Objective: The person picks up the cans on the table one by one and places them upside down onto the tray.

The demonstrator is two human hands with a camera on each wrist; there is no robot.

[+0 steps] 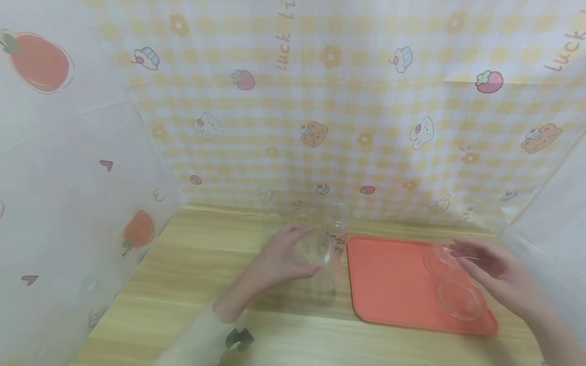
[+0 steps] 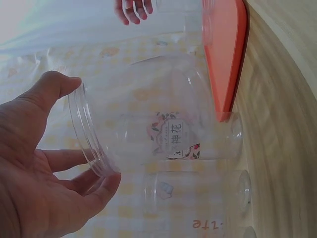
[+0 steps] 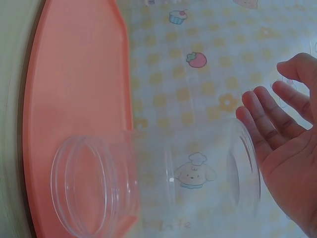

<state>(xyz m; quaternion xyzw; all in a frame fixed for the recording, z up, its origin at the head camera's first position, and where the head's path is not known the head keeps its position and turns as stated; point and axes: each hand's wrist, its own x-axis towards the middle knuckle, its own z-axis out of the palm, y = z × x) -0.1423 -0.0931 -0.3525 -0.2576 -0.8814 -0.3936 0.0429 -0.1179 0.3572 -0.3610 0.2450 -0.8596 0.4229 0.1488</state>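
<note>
My left hand [image 1: 284,256] grips a clear wide jar [image 2: 133,99] by its threaded rim, thumb on one side and fingers on the other. In the left wrist view the jar is mouth up and somewhat tilted. Behind it stands a clear container with a floral label [image 2: 176,139], near the orange tray [image 1: 393,284]. Another clear jar [image 3: 198,173] stands upside down on the tray's right part, threaded mouth downward. Beside its upturned base is my right hand [image 1: 499,274], fingers loosely extended and holding nothing. Whether the fingertips touch that jar, I cannot tell.
More clear containers [image 2: 198,193] stand along the back of the wooden table [image 1: 183,284], left of the labelled one. A yellow checked cloth [image 1: 274,101] hangs behind the table. White sheets [image 1: 68,203] close off both sides.
</note>
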